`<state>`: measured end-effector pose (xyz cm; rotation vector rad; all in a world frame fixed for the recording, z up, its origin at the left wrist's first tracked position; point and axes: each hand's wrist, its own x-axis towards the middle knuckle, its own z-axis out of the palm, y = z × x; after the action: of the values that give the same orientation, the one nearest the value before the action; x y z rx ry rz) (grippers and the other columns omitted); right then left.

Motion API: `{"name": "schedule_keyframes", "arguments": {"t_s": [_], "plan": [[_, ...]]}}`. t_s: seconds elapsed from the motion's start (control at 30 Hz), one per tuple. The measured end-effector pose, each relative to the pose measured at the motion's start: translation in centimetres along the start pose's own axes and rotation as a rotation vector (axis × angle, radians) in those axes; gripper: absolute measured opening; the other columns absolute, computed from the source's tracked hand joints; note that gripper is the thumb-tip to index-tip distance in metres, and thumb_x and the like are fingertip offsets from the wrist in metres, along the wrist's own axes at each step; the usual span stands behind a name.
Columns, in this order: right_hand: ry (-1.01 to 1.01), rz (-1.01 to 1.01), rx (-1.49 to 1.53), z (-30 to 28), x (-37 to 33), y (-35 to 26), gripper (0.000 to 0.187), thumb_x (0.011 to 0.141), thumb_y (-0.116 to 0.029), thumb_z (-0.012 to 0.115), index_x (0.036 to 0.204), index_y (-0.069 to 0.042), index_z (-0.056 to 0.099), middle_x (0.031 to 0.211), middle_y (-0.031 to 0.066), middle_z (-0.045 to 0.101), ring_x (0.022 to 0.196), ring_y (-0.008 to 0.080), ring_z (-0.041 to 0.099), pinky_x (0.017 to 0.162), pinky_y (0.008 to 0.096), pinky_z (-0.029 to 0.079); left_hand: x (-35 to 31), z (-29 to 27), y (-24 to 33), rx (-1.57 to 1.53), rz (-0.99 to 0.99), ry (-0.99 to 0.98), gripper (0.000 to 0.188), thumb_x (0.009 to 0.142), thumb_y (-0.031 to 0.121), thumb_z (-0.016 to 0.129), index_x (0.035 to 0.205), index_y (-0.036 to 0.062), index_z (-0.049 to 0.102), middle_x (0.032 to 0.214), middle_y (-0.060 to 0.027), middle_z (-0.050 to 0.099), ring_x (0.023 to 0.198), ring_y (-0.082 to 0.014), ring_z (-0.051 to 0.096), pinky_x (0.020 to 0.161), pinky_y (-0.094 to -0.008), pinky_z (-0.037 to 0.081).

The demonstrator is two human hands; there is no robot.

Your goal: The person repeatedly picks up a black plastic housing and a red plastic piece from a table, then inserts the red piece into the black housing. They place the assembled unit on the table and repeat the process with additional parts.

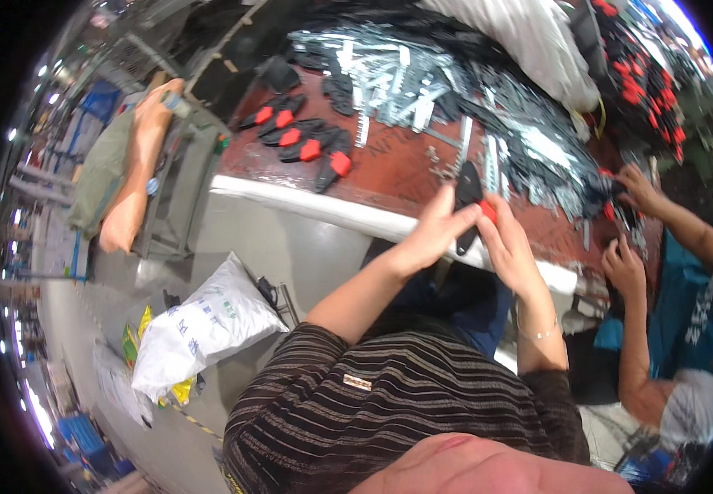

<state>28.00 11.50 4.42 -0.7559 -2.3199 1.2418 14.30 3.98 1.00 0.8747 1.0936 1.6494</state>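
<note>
Over the near edge of the table, both of my hands hold one long black plastic part (467, 188) with a red piece (488, 212) at its side. My left hand (435, 235) is closed on the black part's left side, thumb laid across it. The fingers of my right hand (506, 245) press at the red piece from the right. Just beyond my hands lie small metal pieces (441, 165) and an upright-lying silver strip (464, 140). Left of them rest several black parts with red ends (300, 146), grouped on the dark red tabletop (389, 169).
A heap of silver metal strips (406, 78) covers the table's far side. To the right, a co-worker's hands (632, 198) handle dark parts. Black and red parts (636, 74) are piled at the far right. A white sack (208, 325) lies on the floor left; a metal cart (175, 181) stands beyond.
</note>
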Motion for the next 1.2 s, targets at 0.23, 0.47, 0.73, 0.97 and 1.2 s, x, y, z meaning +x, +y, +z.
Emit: {"name": "schedule_keyframes", "arguments": {"t_s": [0.23, 0.47, 0.73, 0.97, 1.2], "plan": [[0.072, -0.142, 0.795, 0.1, 4.1, 0.4, 0.059, 0.094, -0.037, 0.044, 0.139, -0.002, 0.030, 0.132, 0.0167, 0.046, 0.122, 0.0253, 0.044, 0.098, 0.0347, 0.037, 0.1, 1.3, -1.3, -0.090, -0.015, -0.086, 0.050, 0.092, 0.011, 0.055, 0.134, 0.0005, 0.030, 0.116, -0.0056, 0.048, 0.105, -0.0110, 0.047, 0.091, -0.0264, 0.040], [0.082, -0.032, 0.817, 1.5, 3.9, -0.5, 0.037, 0.096, -0.030, 0.044, 0.112, 0.003, 0.053, 0.094, 0.0082, 0.054, 0.087, 0.0144, 0.057, 0.078, 0.0267, 0.047, -0.7, 1.6, 0.3, 0.057, 0.017, -0.166, 0.070, 0.091, 0.006, 0.051, 0.145, 0.0018, 0.007, 0.135, -0.0095, 0.033, 0.124, -0.0156, 0.034, 0.102, -0.0286, 0.032], [0.313, -0.054, 0.760, 2.5, 3.8, 0.6, 0.027, 0.096, -0.023, 0.045, 0.083, -0.001, 0.053, 0.076, 0.0041, 0.054, 0.062, 0.0101, 0.054, 0.060, 0.0230, 0.044, -1.3, 1.5, -1.2, 0.150, 0.048, -0.219, 0.070, 0.093, 0.011, 0.047, 0.145, -0.0021, 0.002, 0.148, -0.0127, 0.016, 0.136, -0.0183, 0.018, 0.110, -0.0311, 0.017], [0.354, -0.089, 0.581, 2.1, 6.2, 2.9, 0.034, 0.099, -0.029, 0.039, 0.096, 0.000, 0.058, 0.089, 0.0048, 0.057, 0.080, 0.0125, 0.055, 0.074, 0.0277, 0.045, 0.1, -1.5, -0.6, 0.298, 0.115, -0.061, 0.067, 0.088, 0.010, 0.055, 0.144, 0.0028, 0.018, 0.141, -0.0098, 0.031, 0.127, -0.0169, 0.033, 0.106, -0.0308, 0.026], [0.251, 0.075, 0.008, -1.7, 5.7, 6.6, 0.010, 0.086, -0.008, 0.061, 0.094, -0.002, 0.060, 0.077, -0.0001, 0.059, 0.066, 0.0069, 0.056, 0.059, 0.0226, 0.045, 0.0, -11.5, 1.9, 1.265, 0.242, 0.409, 0.054, 0.079, 0.010, 0.065, 0.127, 0.0003, 0.043, 0.109, -0.0215, 0.054, 0.098, -0.0368, 0.055, 0.083, -0.0408, 0.046]]}}
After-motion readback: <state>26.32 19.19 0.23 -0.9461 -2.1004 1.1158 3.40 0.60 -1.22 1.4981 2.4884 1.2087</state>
